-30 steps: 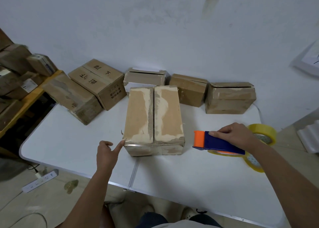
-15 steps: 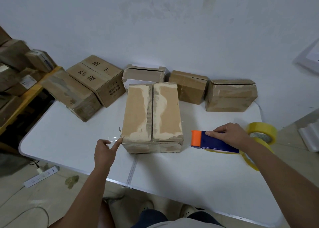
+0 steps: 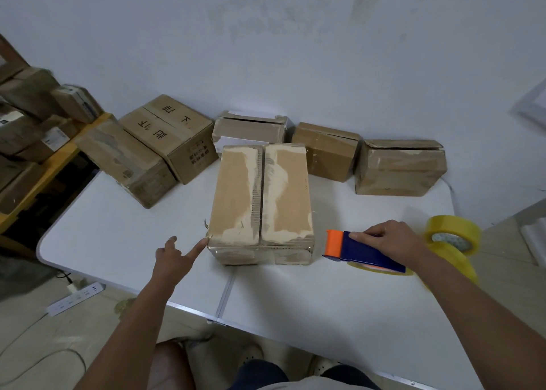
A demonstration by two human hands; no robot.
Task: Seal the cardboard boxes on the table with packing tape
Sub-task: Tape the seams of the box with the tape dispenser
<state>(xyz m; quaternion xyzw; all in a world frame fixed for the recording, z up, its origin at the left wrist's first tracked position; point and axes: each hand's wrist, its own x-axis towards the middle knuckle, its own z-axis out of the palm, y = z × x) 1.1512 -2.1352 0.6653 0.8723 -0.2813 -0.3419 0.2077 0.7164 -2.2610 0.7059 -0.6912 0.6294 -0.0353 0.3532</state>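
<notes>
A worn cardboard box (image 3: 261,203) stands in the middle of the white table (image 3: 118,242), its two top flaps meeting along an untaped centre seam. My left hand (image 3: 174,259) is just left of it, the straight index fingertip touching the box's near left top corner. To the right of the box my right hand (image 3: 384,239) grips a blue tape dispenser (image 3: 363,250) with an orange front, lying on the table over a roll of yellow tape.
Two yellow tape rolls (image 3: 452,239) sit at the table's right edge. Several other boxes line the back: two large ones (image 3: 168,135) at left and three smaller ones (image 3: 399,168) by the wall. A shelf of boxes (image 3: 29,117) stands left; a power strip (image 3: 75,298) lies on the floor.
My left hand stays at the box's corner, its thumb now spread wider. The right hand and the dispenser have hardly moved; the view has shifted slightly.
</notes>
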